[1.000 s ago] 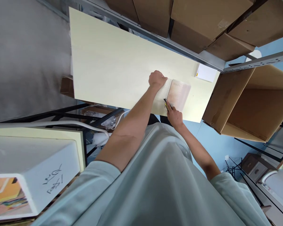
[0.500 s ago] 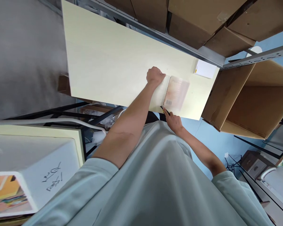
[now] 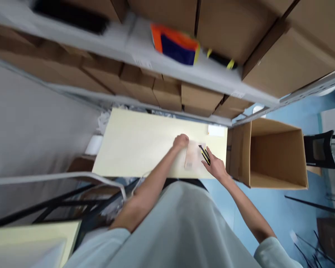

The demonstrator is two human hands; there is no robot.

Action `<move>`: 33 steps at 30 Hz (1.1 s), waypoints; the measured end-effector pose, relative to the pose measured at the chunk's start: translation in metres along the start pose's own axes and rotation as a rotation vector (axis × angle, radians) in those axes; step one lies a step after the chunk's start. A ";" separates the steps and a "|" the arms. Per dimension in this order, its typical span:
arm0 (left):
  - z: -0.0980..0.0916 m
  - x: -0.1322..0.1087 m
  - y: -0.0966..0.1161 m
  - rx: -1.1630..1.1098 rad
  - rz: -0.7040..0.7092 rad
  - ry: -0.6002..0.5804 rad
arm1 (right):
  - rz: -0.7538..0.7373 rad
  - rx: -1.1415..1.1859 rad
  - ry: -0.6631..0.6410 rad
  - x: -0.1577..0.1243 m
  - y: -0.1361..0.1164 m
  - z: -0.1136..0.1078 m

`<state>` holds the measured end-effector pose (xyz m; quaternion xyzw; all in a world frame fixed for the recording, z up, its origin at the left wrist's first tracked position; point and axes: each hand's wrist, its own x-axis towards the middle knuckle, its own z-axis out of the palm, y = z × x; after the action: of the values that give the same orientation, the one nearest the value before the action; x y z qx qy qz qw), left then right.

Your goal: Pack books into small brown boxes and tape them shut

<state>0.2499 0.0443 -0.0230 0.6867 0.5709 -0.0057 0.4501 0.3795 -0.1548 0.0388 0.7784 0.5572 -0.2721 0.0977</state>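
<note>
A thin, pale pink book-like item with a barcode near its lower edge lies on the cream tabletop; blur hides its print. My left hand is closed at its upper left corner, and the fingertips are too blurred to show what they pinch. In my right hand is a black and yellow utility knife, its tip pointing up and left above the item's right part. The thumb and fingers lie along the knife's handle.
A white box lies at the table's far right corner. Beside the table's right end stands an open cardboard box. Metal shelves with brown cartons and an orange and blue packet rise behind the table.
The camera has tilted up, bringing more shelving into view. My right hand has moved with the knife from the item's lower left edge to over its right side. My left hand stays at the upper left corner.
</note>
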 end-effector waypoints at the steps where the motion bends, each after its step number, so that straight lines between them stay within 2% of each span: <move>1: -0.009 0.001 0.018 -0.007 0.046 0.012 | 0.031 0.003 0.081 0.010 0.006 -0.019; 4: -0.037 0.003 0.079 -0.052 0.217 0.087 | 0.089 -0.003 0.330 0.044 0.016 -0.089; 7: -0.071 0.000 0.136 -0.181 0.395 0.200 | 0.034 -0.041 0.561 0.074 0.013 -0.170; 9: -0.095 -0.004 0.166 -0.262 0.479 0.264 | -0.022 -0.089 0.650 0.093 0.007 -0.219; 11: -0.114 -0.008 0.189 -0.293 0.533 0.308 | -0.074 -0.163 0.667 0.112 0.000 -0.258; 13: -0.128 -0.012 0.203 -0.284 0.567 0.336 | -0.101 -0.239 0.638 0.131 -0.006 -0.286; 16: -0.135 -0.017 0.208 -0.245 0.584 0.343 | -0.092 -0.288 0.603 0.155 -0.014 -0.308; 18: -0.133 -0.020 0.200 -0.219 0.592 0.331 | -0.084 -0.284 0.607 0.164 -0.018 -0.315; 20: -0.128 -0.022 0.181 -0.180 0.571 0.315 | -0.088 -0.286 0.608 0.165 -0.019 -0.316; 22: -0.118 -0.022 0.149 -0.151 0.507 0.294 | -0.092 -0.251 0.665 0.161 -0.017 -0.305; 24: -0.102 -0.024 0.104 -0.146 0.395 0.263 | -0.111 -0.150 0.792 0.152 -0.008 -0.276; 26: -0.077 -0.030 0.051 -0.151 0.246 0.216 | -0.145 -0.001 0.873 0.141 0.008 -0.223; 27: -0.061 -0.034 0.024 -0.148 0.166 0.183 | -0.148 0.078 0.852 0.135 0.018 -0.190; 28: -0.044 -0.040 -0.002 -0.142 0.091 0.144 | -0.129 0.157 0.786 0.126 0.029 -0.152; 30: -0.008 -0.053 -0.046 -0.123 -0.029 0.067 | 0.003 0.303 0.566 0.106 0.051 -0.074; 33: 0.043 -0.072 -0.085 -0.096 -0.125 -0.013 | 0.266 0.461 0.246 0.072 0.072 0.030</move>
<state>0.1798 -0.0440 -0.0627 0.6272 0.6092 -0.0108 0.4852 0.4524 -0.1358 -0.0352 0.8735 0.3812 -0.2801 -0.1153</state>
